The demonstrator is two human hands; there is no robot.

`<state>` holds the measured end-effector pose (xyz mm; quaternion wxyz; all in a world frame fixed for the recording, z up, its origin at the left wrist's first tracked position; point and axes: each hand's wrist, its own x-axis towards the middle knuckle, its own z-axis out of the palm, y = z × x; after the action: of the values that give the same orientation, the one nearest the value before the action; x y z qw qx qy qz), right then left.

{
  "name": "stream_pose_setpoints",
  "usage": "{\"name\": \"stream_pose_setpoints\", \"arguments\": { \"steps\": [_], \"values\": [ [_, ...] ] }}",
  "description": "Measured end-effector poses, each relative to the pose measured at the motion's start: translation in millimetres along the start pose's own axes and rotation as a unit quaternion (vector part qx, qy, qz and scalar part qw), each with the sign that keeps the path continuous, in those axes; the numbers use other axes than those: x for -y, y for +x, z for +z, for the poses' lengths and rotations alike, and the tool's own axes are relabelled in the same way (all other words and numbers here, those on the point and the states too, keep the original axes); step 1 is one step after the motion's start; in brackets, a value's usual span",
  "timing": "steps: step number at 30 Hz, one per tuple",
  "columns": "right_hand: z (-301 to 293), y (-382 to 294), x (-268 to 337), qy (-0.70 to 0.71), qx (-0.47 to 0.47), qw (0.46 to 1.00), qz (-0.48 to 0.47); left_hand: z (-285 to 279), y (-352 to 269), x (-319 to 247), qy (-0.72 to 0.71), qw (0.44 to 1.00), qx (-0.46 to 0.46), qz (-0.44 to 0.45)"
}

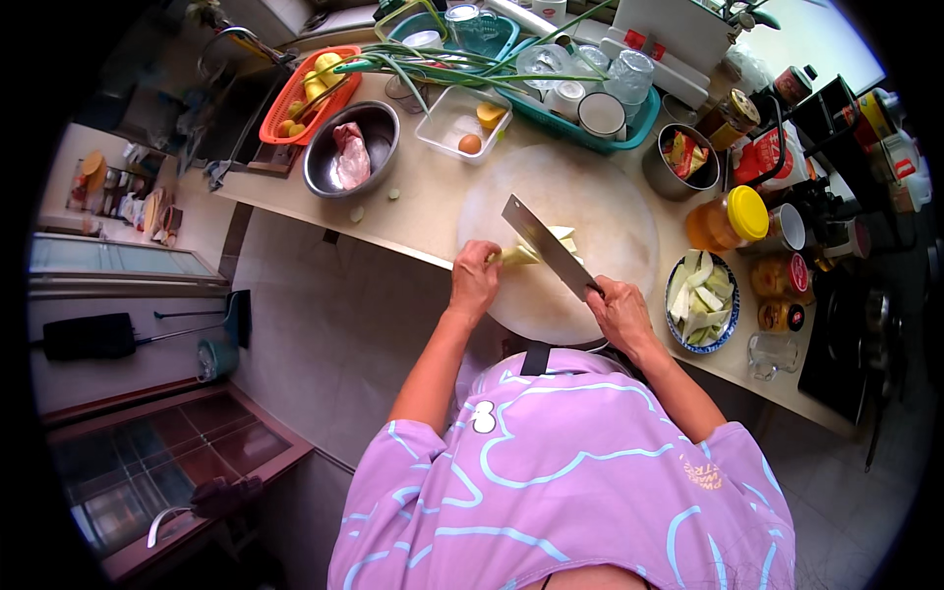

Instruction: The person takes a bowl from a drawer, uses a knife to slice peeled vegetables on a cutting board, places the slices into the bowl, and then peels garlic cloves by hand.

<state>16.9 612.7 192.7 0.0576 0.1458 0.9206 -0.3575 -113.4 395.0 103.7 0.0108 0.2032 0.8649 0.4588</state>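
Observation:
My right hand (623, 313) grips the handle of a Chinese cleaver (547, 243), its broad blade slanting up and left across a round cutting board (590, 177). Against the blade's left side lies a pale green vegetable piece (516, 256), whose outer end my left hand (474, 280) holds at the board's left edge. Cut pale pieces (564, 237) rest beyond the blade, partly hidden by it. To the right of the board, a blue-and-white bowl (732, 313) is heaped with sliced pale green vegetable (700, 295).
Left on the counter stands a metal bowl (392, 151) with raw meat (352, 156). Behind it are an orange basket (269, 110) and a clear plastic container (446, 140) holding an egg (470, 144). Spring onions (457, 74) lie across a teal tray (641, 122). Jars (726, 219) line the right side.

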Motion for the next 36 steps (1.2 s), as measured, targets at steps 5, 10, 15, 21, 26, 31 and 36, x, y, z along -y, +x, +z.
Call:
{"name": "stream_pose_setpoints", "arguments": {
  "steps": [5,10,15,21,26,31,36],
  "values": [
    [-12,-6,10,-0.092,-0.020,0.994,-0.049,6,15,5,-0.004,0.998,-0.062,-0.003],
    [-21,-8,18,-0.123,-0.012,0.991,-0.054,12,10,8,0.032,0.992,-0.090,0.077],
    [-25,-8,32,-0.122,0.013,0.992,-0.043,10,6,9,0.074,0.982,-0.110,0.136],
    [19,12,15,-0.155,0.039,0.987,-0.029,14,8,3,0.071,0.980,-0.123,0.140],
    [30,15,10,-0.079,0.002,0.996,-0.039,5,-1,8,0.041,0.985,-0.089,0.143],
    [7,-5,17,-0.020,0.008,1.000,-0.016,6,-24,-1,0.037,0.985,-0.100,0.132],
    [-7,-19,33,-0.068,0.019,0.997,-0.017,9,-34,3,0.073,0.978,-0.115,0.160]
  ]
}}
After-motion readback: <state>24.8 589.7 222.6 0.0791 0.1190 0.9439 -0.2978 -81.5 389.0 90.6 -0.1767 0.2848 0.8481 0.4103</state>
